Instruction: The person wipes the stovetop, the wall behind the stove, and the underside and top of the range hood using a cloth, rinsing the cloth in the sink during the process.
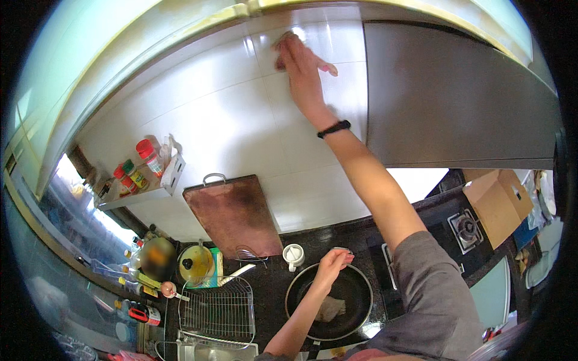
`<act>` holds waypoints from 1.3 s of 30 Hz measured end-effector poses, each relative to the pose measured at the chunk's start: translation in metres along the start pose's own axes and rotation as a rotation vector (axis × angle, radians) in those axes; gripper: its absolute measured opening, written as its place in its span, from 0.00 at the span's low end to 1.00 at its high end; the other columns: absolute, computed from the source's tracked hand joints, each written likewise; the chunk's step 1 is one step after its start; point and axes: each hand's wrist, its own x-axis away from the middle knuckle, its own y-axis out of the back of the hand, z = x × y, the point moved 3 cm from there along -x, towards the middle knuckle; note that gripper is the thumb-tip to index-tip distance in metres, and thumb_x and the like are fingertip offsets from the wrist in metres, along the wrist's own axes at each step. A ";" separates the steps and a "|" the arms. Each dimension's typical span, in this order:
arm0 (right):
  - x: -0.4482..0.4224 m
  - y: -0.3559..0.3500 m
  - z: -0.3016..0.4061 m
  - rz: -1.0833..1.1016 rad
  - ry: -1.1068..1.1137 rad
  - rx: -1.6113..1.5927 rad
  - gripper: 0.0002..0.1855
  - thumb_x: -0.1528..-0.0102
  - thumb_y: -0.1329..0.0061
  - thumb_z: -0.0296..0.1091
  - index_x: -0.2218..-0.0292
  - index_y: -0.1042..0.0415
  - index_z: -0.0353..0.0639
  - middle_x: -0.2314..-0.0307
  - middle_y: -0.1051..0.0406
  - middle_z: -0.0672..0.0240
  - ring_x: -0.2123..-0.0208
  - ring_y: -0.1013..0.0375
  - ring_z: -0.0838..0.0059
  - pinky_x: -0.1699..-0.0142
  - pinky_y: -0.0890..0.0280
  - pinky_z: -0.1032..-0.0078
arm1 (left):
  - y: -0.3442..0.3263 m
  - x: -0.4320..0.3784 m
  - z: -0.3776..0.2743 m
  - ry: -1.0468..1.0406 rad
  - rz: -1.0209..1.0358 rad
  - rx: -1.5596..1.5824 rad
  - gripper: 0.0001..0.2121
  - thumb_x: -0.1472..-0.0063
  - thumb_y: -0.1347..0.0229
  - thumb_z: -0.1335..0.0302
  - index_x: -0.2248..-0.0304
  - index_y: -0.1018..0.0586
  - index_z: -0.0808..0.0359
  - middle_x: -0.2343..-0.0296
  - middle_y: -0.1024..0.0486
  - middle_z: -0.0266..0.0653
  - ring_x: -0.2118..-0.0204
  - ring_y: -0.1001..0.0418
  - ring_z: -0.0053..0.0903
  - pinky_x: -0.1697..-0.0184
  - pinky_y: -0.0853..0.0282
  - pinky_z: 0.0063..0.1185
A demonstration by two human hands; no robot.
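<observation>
My right hand (300, 65) is raised high against the white tiled wall (216, 117), thumb held away from the other fingers. Whether a cloth lies under its blurred fingertips I cannot tell. A black band (334, 129) circles that wrist. Lower down, my left hand (333, 268) hovers over the far rim of a dark frying pan (356, 302), fingers bent together. Something thin may be at its fingertips, but this is unclear. Inside the pan lies a crumpled greyish-beige piece (332, 309), perhaps a cloth. Behind the pan stands a white lidded cup (293, 256).
A wooden cutting board (235, 212) leans on the wall, below a shelf of spice jars (149, 155). Left of the pan are a wire dish rack (216, 311) and a lidded pot (196, 264). A gas burner (466, 228) and cardboard box (496, 203) are right, beneath a dark panel (451, 99).
</observation>
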 end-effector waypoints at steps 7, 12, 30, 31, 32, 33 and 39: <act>-0.008 0.056 -0.044 -0.191 -0.236 0.056 0.18 0.58 0.61 0.13 0.62 0.34 0.35 0.66 0.35 0.60 0.65 0.34 0.63 0.58 0.42 0.65 | -0.020 -0.007 0.009 0.014 0.099 0.033 0.11 0.36 0.58 0.69 0.60 0.30 0.66 0.63 0.27 0.39 0.58 0.30 0.24 0.55 0.35 0.23; -0.016 -0.002 0.031 0.092 -0.230 -0.449 0.20 0.55 0.62 0.15 0.57 0.38 0.32 0.58 0.39 0.55 0.58 0.38 0.58 0.54 0.40 0.67 | 0.005 0.003 0.009 -0.015 0.079 0.045 0.11 0.36 0.58 0.69 0.61 0.29 0.66 0.66 0.26 0.36 0.60 0.29 0.22 0.57 0.35 0.21; 0.006 -0.101 0.219 0.703 0.396 -0.512 0.20 0.51 0.60 0.26 0.54 0.36 0.43 0.55 0.37 0.65 0.50 0.40 0.69 0.48 0.44 0.65 | 0.047 0.018 0.022 -0.164 -0.073 0.231 0.09 0.37 0.55 0.69 0.65 0.28 0.64 0.71 0.25 0.31 0.68 0.28 0.15 0.66 0.36 0.14; 0.028 -0.082 0.217 0.784 0.416 -0.503 0.20 0.51 0.59 0.26 0.54 0.36 0.45 0.55 0.36 0.67 0.51 0.39 0.70 0.49 0.43 0.65 | 0.048 0.020 0.023 -0.145 -0.061 0.245 0.09 0.37 0.56 0.69 0.65 0.27 0.64 0.72 0.25 0.30 0.68 0.28 0.15 0.66 0.36 0.14; 0.044 -0.064 0.204 0.718 0.458 -0.546 0.19 0.50 0.60 0.27 0.54 0.36 0.47 0.55 0.36 0.68 0.51 0.39 0.71 0.49 0.43 0.65 | 0.044 0.019 0.023 -0.170 -0.046 0.210 0.09 0.37 0.56 0.69 0.65 0.27 0.64 0.72 0.25 0.29 0.69 0.29 0.14 0.67 0.36 0.13; 0.045 -0.054 0.187 0.727 0.467 -0.535 0.19 0.50 0.60 0.27 0.54 0.36 0.47 0.55 0.36 0.68 0.51 0.39 0.71 0.49 0.43 0.65 | 0.040 0.020 0.019 -0.174 -0.032 0.215 0.09 0.37 0.56 0.69 0.65 0.27 0.64 0.72 0.25 0.29 0.69 0.29 0.14 0.67 0.36 0.13; -0.028 -0.082 0.155 0.220 0.316 -0.228 0.16 0.53 0.60 0.25 0.59 0.36 0.44 0.55 0.37 0.67 0.52 0.39 0.65 0.49 0.44 0.62 | 0.044 0.028 0.016 -0.130 -0.019 0.240 0.09 0.37 0.56 0.69 0.65 0.27 0.64 0.71 0.26 0.29 0.68 0.29 0.14 0.67 0.37 0.13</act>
